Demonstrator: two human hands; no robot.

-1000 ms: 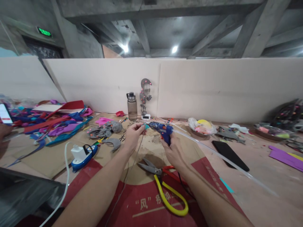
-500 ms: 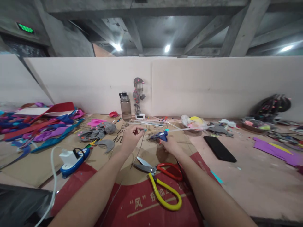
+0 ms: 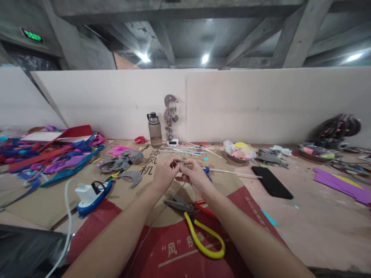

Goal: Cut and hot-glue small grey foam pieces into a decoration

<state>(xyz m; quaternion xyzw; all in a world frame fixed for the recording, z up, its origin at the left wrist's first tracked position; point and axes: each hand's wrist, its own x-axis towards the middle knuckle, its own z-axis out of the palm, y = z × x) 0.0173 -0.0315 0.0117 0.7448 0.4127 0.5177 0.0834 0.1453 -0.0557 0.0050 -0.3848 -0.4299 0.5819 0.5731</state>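
Note:
My left hand and my right hand meet above the cardboard sheet, both with fingers pinched. Between their fingertips is a small greyish piece, mostly covered, so its kind does not show. A thin grey cord trails over the red print on the cardboard. Just behind my right hand lies a blue glue gun, partly hidden, with a long clear glue stick out of its back. Below the hands rest scissors with one red and one yellow handle, partly under my right forearm.
A phone lies to the right. On the left are a blue power strip with a white cable, grey felt pieces and colourful felt scraps. A water bottle and a bowl stand farther back.
My right hand has let go of the glue gun and moved left to my left hand, where its fingers now touch the small piece. The glue gun now lies behind it.

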